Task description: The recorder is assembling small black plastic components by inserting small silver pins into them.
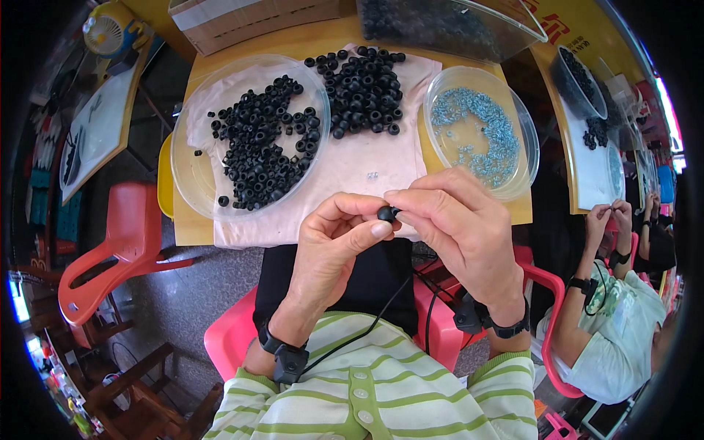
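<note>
Between the thumb and forefinger of my left hand is a round black bead, held above the near edge of the table. My right hand meets it from the right, its fingertips pinched on a small dark piece against the bead's side. Whether that piece is part of the bead I cannot tell. Beyond my hands, a clear round tray holds many black beads with holes. More loose black beads are heaped on a pale pink cloth. Tiny light-blue pieces lie in another clear tray.
A few tiny clear pieces rest on the cloth. At the table's back stand a cardboard box and a clear bin of dark pieces. A red chair is at left. On the right, a co-worker sits at another table.
</note>
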A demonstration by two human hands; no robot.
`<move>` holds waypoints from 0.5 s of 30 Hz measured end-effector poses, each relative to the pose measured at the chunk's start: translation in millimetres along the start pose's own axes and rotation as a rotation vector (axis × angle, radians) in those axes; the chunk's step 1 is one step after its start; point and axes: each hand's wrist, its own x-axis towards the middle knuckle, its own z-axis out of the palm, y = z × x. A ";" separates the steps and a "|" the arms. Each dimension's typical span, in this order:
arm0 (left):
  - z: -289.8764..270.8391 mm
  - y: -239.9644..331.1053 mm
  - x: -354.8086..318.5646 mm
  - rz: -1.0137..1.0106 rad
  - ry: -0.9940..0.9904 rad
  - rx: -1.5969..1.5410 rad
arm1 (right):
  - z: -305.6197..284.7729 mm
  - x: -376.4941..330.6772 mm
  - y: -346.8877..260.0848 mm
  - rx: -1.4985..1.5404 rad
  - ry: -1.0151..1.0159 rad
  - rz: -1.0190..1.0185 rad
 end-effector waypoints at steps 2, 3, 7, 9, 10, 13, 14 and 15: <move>-0.1 -1.4 -0.3 -0.007 -0.020 -0.030 | 2.7 -2.1 2.1 0.084 0.009 0.033; -0.9 -2.0 0.1 -0.030 -0.034 -0.069 | 4.2 -2.9 3.8 0.151 0.013 0.057; -2.5 -4.4 1.3 -0.108 -0.069 -0.216 | 1.6 -4.2 -0.6 0.403 -0.015 0.325; -3.0 -5.3 2.2 -0.129 -0.086 -0.262 | 4.3 -6.2 0.7 0.509 0.008 0.376; -3.6 -6.0 3.1 -0.134 -0.099 -0.274 | 5.6 -7.2 1.5 0.562 0.020 0.401; -4.0 -8.1 4.8 -0.156 -0.100 -0.305 | 7.0 -8.0 1.6 0.611 0.043 0.427; -4.0 -8.6 5.2 -0.165 -0.094 -0.314 | 8.0 -8.7 3.4 0.616 0.064 0.411; -4.4 -9.0 5.4 -0.171 -0.092 -0.312 | 9.5 -9.6 6.6 0.621 0.086 0.394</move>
